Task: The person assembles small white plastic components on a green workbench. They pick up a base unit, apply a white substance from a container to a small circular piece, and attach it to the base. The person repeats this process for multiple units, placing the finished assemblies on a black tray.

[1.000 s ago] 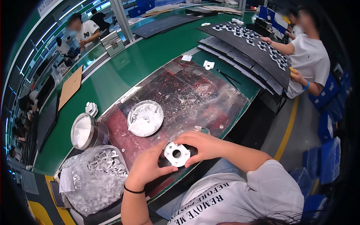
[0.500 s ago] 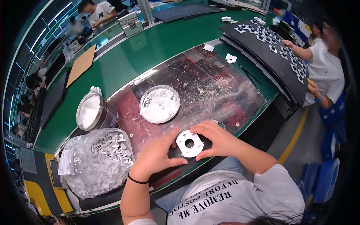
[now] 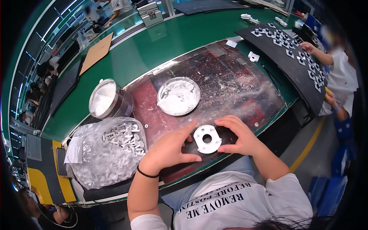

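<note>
At the left edge of our bench sits a clear plastic bag (image 3: 102, 153) full of small white moulded parts, its mouth slumped open toward us so the pieces are within easy reach. Just behind it stands a round metal tin (image 3: 108, 99) of white paste, lid off, and to its right a shallow clear dish (image 3: 178, 96) holding a smear of the same white stuff, set in the middle of the work mat where either hand could get to it.

Nearer us, our left hand (image 3: 168, 151) lies with fingers spread and the thumb pointing right, its fingertips touching the left rim of a flat white ring-shaped part (image 3: 207, 138) with a round hole in its centre. That part lies on a small dark pad at the front edge of the mat. Our right hand (image 3: 239, 136) curls over from the other side, fingertips on the ring's upper right rim. Both hands seem to steady it between them rather than lift it; neither is closed around it.

Beneath everything is a scuffed, transparent sheet (image 3: 230, 84) over a reddish underlay, laid on a long green conveyor table (image 3: 153, 46). Further right, another person's hand (image 3: 308, 47) reaches onto a black tray (image 3: 291, 65) lined with small white parts.
</note>
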Demonstrator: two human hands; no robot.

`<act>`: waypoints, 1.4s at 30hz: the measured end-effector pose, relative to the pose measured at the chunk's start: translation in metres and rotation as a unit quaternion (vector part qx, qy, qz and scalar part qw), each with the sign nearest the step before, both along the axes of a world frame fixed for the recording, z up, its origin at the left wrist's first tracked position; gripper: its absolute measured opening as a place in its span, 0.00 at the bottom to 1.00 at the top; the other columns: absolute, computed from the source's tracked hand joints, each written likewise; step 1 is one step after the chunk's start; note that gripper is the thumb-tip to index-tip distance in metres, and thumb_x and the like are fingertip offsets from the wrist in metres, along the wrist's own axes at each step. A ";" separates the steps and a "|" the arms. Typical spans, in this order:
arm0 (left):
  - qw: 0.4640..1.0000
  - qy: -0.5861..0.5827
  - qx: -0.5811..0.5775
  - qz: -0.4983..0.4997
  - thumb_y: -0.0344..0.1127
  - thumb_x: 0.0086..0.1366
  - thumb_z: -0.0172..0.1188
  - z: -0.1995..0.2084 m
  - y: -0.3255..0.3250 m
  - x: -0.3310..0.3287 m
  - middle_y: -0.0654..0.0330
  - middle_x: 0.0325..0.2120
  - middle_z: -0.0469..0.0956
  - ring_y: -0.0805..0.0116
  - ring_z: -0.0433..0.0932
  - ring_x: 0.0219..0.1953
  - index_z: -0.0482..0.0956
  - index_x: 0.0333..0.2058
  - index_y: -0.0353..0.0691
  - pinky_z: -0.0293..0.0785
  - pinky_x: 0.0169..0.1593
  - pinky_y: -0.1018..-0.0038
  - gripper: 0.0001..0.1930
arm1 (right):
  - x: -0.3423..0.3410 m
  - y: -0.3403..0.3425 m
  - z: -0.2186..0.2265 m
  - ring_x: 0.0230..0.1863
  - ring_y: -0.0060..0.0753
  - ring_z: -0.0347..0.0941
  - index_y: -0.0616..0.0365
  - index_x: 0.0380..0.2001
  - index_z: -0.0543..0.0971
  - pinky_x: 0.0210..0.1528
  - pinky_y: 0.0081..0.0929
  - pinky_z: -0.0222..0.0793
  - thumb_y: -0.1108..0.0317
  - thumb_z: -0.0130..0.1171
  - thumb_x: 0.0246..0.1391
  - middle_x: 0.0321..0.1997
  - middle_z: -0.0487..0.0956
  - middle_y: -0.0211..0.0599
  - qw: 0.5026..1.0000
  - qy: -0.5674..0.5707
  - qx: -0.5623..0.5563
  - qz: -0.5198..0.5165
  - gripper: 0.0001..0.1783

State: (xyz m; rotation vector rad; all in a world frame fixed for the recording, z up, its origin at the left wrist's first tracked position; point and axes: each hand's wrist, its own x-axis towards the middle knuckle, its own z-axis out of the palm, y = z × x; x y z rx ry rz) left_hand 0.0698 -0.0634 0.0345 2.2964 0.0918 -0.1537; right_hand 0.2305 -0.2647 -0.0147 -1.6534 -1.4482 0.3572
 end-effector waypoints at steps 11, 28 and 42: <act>0.908 -0.065 0.244 0.334 0.37 0.48 0.67 0.001 0.083 -0.089 0.54 0.36 0.77 0.54 0.74 0.40 0.77 0.40 0.37 0.70 0.44 0.65 0.20 | -0.008 0.010 0.010 0.60 0.44 0.61 0.55 0.53 0.70 0.59 0.40 0.53 0.54 0.71 0.34 0.55 0.71 0.40 0.992 -0.095 -0.084 0.017 0.40; 0.866 -0.024 0.392 0.308 0.36 0.49 0.64 -0.025 0.084 -0.062 0.59 0.31 0.76 0.56 0.73 0.41 0.79 0.33 0.43 0.59 0.55 0.55 0.11 | -0.006 0.008 0.001 0.57 0.45 0.64 0.57 0.51 0.70 0.57 0.40 0.56 0.54 0.67 0.39 0.53 0.72 0.40 0.991 -0.126 -0.048 0.015 0.35; 0.888 -0.086 0.365 0.266 0.31 0.47 0.64 -0.030 0.084 -0.061 0.59 0.30 0.74 0.56 0.71 0.39 0.76 0.30 0.42 0.60 0.51 0.61 0.10 | -0.006 0.001 -0.007 0.57 0.44 0.64 0.55 0.54 0.67 0.58 0.38 0.58 0.61 0.62 0.45 0.53 0.71 0.42 0.997 -0.080 0.011 -0.002 0.32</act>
